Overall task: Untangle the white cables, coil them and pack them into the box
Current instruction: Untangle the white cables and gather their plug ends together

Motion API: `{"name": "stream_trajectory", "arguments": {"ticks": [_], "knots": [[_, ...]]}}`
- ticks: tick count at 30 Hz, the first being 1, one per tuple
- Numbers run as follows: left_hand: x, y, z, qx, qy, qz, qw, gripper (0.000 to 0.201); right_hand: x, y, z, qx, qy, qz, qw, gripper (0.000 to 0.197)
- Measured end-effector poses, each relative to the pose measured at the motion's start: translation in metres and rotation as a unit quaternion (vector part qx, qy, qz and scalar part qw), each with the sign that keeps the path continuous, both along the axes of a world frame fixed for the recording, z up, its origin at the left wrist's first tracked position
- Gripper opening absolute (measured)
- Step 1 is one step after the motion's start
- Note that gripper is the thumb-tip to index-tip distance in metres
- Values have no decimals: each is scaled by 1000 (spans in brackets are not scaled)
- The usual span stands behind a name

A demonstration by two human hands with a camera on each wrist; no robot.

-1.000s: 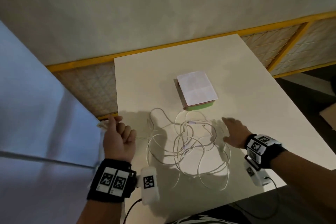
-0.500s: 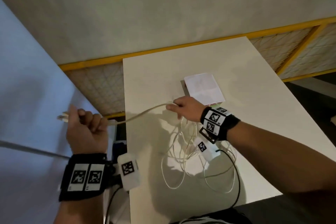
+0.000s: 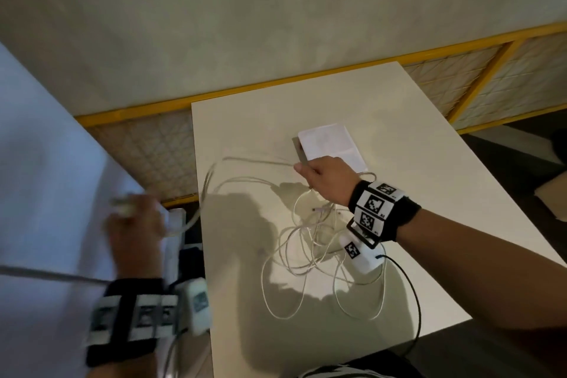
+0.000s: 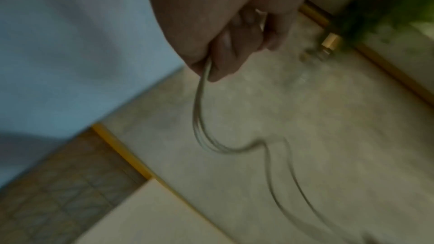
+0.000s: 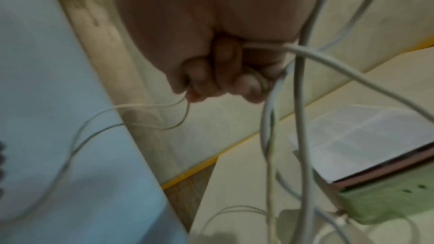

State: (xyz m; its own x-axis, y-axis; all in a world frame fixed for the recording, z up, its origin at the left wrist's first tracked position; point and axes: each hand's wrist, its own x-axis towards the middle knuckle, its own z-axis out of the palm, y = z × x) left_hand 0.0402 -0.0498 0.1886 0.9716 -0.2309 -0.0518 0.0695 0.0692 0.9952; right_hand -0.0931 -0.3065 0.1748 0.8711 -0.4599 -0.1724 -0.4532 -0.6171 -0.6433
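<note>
A tangle of white cables lies on the white table in the head view. My left hand, blurred and off the table's left edge, grips cable ends in a fist. From there strands run across to my right hand, which hovers in front of the box and grips cable strands in curled fingers. More strands hang from it. The box is green with a white sheet on top.
A yellow-framed mesh panel runs behind and left of the table. A light blue surface fills the left. A black wire trails from my right wrist device across the table's near right part.
My right hand has moved right along the cable towards the box. My left hand has dropped lower with the cable ends, and the stretched cable now sags in loose loops.
</note>
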Motion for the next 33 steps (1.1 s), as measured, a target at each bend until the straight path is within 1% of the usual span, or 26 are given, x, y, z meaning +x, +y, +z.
{"name": "stream_trajectory", "arguments": {"ticks": [1,2,3,4,5,7,8,9,10,12,15,17,18,21,23,26,27,30,31,33], "knots": [[-37,-30,24,105,-55,-63,991,37,2,6,6,-4,-23,-5,1000,48],[-36,-39,6,192,-95,-74,974,37,4,12,11,-1,-42,-4,999,43],[-54,-51,12,230,-84,-146,959,38,6,18,15,12,-54,6,998,37],[-62,-63,5,224,-56,-190,954,38,5,25,18,27,-63,25,997,30],[-67,-74,6,221,-38,-218,950,39,5,31,20,37,-70,49,996,25],[-80,-93,12,174,-25,-219,960,46,1,42,21,30,-67,96,993,20],[-84,-100,12,129,11,-216,968,48,-1,45,22,18,-56,112,992,20],[-82,-105,9,103,46,-200,973,48,-2,47,23,6,-47,125,991,20],[-81,-108,8,93,64,-190,975,47,-3,48,22,-6,-47,135,990,21],[-78,-110,4,96,74,-166,979,46,-6,49,19,-19,-62,141,988,20],[-70,-111,0,87,49,-140,985,32,-12,46,12,-30,-65,129,989,22],[-66,-112,6,66,29,-135,988,28,-18,40,8,-22,-69,115,991,13],[-62,-113,12,35,29,-129,991,28,-21,35,6,-23,-66,111,991,8],[-45,-109,42,-83,66,-109,988,30,-34,14,-8,-13,-21,99,995,9],[-33,-104,64,-130,51,-123,982,31,-45,1,-19,-4,-11,74,997,6],[-23,-98,86,-146,-10,-148,978,29,-56,-11,-27,5,-22,36,999,21],[-22,-97,91,-150,-19,-148,977,28,-56,-14,-28,6,-33,32,999,22],[-22,-98,100,-164,-23,-142,976,28,-54,-23,-31,-12,-59,40,997,17],[-22,-99,104,-167,-24,-140,976,29,-54,-27,-33,-24,-50,46,997,18],[-22,-99,110,-178,-35,-142,973,30,-55,-36,-37,-31,-6,43,999,24]]}}
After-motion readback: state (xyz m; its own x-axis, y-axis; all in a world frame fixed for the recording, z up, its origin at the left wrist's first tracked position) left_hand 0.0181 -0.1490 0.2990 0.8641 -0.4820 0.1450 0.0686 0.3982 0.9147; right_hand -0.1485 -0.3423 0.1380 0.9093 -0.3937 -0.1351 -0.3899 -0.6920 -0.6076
